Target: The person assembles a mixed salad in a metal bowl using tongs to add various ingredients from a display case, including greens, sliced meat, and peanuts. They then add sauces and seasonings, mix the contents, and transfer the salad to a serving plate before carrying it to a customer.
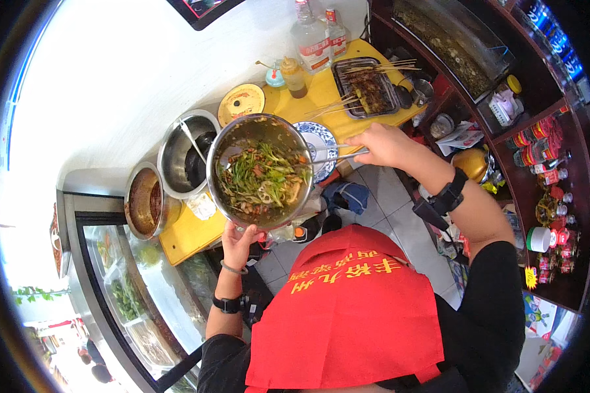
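Note:
My left hand (238,243) grips the near rim of a stainless steel mixing bowl (255,123), which is held up above the table's edge. Inside lies a mix of green leafy vegetables (250,167), with a lotus root slice (267,192) and reddish bits. In my right hand (383,145) are metal tongs (332,158), reaching over the bowl's right rim; their tips are hard to make out among the food. Partly hidden behind the bowl and tongs is a blue-and-white patterned plate (324,135).
On the yellow table (187,245) stand a steel bowl with a ladle (169,152), a sauce-stained bowl (140,211), a yellow lid (243,100), a sauce bottle (293,78), big clear bottles (312,44) and a tray of skewers (368,91). A glass-fronted cabinet (142,294) is left, shelves (521,127) right.

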Demonstrator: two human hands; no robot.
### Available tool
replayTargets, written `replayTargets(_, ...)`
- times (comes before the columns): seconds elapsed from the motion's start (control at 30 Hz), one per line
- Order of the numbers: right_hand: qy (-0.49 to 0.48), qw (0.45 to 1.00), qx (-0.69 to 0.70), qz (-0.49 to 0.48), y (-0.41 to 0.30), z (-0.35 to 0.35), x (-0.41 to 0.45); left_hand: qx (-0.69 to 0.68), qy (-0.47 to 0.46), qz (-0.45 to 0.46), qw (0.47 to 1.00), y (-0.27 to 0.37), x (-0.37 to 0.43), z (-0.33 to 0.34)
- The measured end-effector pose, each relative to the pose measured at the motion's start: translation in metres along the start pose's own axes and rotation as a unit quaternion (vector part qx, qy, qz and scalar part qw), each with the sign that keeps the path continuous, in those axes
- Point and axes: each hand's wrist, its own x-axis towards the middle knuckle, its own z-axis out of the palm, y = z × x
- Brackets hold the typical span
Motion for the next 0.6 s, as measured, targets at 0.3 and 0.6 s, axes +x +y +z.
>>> replayTargets(0.3, 0.089, 0.952, 0.207, 0.206, -0.029, 0.109, 0.008, 0.014, 0.028, 0.1, 0.994, -0.016, 0.066, 0.027)
replayTargets(0.6, 0.167, 0.939, 0.273, 0.125, -0.024, 0.083, 0.003, 0.118, 0.048, 0.164, 0.978, -0.06, 0.096, 0.025)
